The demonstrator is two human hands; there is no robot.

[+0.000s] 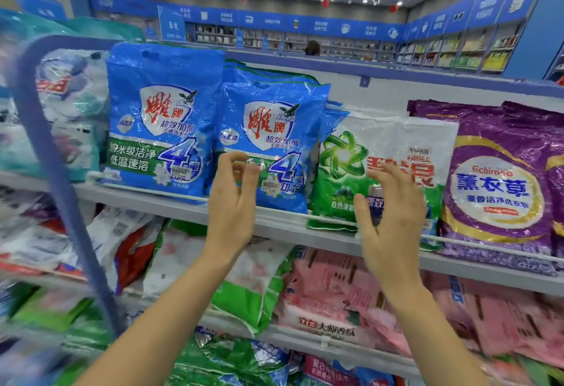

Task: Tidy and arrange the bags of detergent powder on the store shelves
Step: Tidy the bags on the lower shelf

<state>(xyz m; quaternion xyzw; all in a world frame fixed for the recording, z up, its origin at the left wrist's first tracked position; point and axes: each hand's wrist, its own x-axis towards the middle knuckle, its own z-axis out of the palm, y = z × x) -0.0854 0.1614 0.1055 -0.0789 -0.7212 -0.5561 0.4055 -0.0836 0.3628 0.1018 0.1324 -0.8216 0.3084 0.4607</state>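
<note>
On the top shelf [280,227] two blue detergent bags stand upright side by side: one on the left [158,117] and a lower one [271,141] to its right. A white and green Ariel bag [387,141] leans beside them, then a purple lavender bag [500,178]. My left hand [233,202] is raised in front of the lower blue bag, fingers curled and apart, holding nothing. In front of the Ariel bag's lower part my right hand [393,218] is spread wide, also holding nothing. Whether either hand touches a bag I cannot tell.
A blue curved shelf-end frame [58,178] stands at the left, with blurred bags behind it. The lower shelves hold pink bags [329,291], green and white bags [256,288] and several others lying flat. A white wire rail [457,240] runs along the top shelf's front edge.
</note>
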